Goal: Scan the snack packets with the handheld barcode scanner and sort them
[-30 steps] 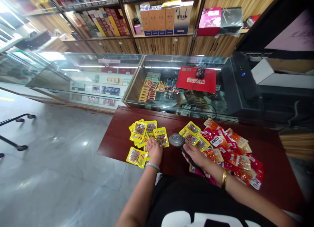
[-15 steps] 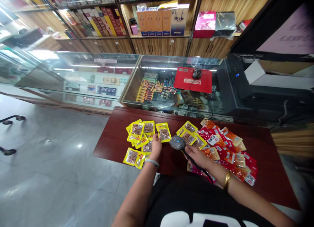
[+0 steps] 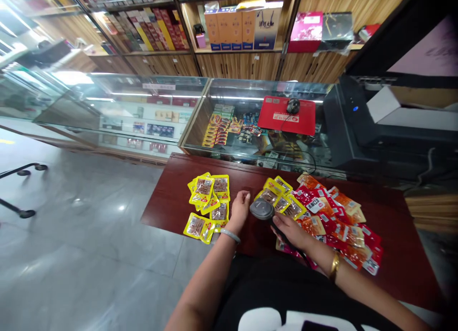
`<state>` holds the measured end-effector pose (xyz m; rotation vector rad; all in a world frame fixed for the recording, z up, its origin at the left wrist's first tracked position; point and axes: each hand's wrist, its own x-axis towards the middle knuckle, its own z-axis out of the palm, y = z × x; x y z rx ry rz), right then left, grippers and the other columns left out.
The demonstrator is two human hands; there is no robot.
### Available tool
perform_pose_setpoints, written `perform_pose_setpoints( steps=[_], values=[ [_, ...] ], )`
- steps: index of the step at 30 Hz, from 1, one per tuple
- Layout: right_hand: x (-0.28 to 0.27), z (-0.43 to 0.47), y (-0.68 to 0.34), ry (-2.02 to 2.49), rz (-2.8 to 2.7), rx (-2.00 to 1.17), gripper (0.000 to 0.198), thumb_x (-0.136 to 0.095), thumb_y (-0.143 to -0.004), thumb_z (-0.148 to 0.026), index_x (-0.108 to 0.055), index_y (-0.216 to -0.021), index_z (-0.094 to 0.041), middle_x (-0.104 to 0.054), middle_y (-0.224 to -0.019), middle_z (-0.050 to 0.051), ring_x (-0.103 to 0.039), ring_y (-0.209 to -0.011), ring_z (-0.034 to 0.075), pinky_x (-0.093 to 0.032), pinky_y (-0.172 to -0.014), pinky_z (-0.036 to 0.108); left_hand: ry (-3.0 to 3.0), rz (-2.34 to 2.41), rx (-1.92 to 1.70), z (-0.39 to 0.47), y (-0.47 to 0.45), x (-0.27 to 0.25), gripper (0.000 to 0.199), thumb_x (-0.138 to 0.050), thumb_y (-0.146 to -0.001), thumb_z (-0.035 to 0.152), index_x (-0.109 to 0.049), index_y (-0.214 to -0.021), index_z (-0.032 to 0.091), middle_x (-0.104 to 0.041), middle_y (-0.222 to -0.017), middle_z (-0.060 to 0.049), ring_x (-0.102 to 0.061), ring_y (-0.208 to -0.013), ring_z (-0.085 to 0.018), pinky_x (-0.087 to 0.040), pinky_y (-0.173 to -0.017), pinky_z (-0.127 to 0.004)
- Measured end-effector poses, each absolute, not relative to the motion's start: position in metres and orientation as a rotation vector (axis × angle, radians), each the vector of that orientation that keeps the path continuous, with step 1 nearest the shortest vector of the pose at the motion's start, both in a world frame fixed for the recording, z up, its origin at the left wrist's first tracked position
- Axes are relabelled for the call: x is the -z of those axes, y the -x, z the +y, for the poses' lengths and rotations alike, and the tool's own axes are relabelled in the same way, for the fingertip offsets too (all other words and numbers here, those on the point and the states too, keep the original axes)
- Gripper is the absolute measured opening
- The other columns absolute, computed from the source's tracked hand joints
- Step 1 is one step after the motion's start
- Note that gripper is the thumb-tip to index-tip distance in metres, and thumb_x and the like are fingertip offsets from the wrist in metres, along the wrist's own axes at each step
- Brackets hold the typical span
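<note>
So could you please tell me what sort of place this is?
Most likely a small shop's checkout: glass display counters hold packaged goods, shelves behind carry boxes, and the right hand holds a barcode scanner beside yellow snack packets.

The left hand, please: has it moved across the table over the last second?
Yes. The left hand has moved right, away from the yellow packets and towards the scanner in the right hand.

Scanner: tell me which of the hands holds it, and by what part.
The right hand grips the scanner by its handle, head forward. The left hand holds nothing visible.
</note>
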<state>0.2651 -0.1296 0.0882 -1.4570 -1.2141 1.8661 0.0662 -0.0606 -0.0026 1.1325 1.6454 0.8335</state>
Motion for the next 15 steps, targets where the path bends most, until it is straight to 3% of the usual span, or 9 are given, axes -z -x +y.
perform_pose_setpoints(
  steps=[5,8,11,15],
  values=[
    [-0.084,-0.123,-0.258,1.461,-1.252,-1.878,0.056,-0.046,-0.085,-0.078,-0.049,-0.080,-0.022,-0.049,-0.056,-0.006,-0.044,-0.042,0.011,-0.035,-0.042,0.024,-1.384,2.349,-0.637,-0.052,0.008,-0.020,0.037,-0.062,-0.086,0.037,-0.059,-0.117,0.017,-0.063,-0.119,-0.014,-0.053,-0.119,-0.030,-0.036,-0.106,-0.044],
    [-0.077,-0.116,-0.246,1.428,-1.206,-1.950,0.058,-0.047,-0.082,-0.080,-0.048,-0.080,-0.023,-0.049,-0.056,-0.007,-0.043,-0.040,0.009,-0.033,-0.038,0.022,-1.339,2.607,-0.439,-0.050,0.042,-0.026,0.054,-0.064,-0.084,0.044,-0.052,-0.130,0.017,-0.051,-0.140,-0.016,-0.041,-0.133,-0.033,-0.032,-0.110,-0.045],
    [-0.072,-0.101,-0.220,1.373,-1.161,-2.030,0.056,-0.050,-0.081,-0.079,-0.047,-0.082,-0.023,-0.049,-0.058,-0.008,-0.042,-0.037,0.008,-0.032,-0.035,0.020,-1.344,2.633,-0.320,-0.048,0.053,-0.027,0.053,-0.063,-0.085,0.047,-0.053,-0.129,0.020,-0.047,-0.146,-0.014,-0.038,-0.136,-0.031,-0.032,-0.110,-0.044],
    [-0.075,-0.070,-0.171,1.250,-1.214,-1.995,0.053,-0.047,-0.085,-0.076,-0.047,-0.079,-0.023,-0.050,-0.057,-0.007,-0.044,-0.039,0.008,-0.037,-0.037,0.020,-1.389,2.672,-0.260,-0.040,0.060,-0.027,0.051,-0.062,-0.086,0.047,-0.053,-0.128,0.019,-0.050,-0.142,-0.014,-0.040,-0.133,-0.030,-0.033,-0.108,-0.043]
  ],
)
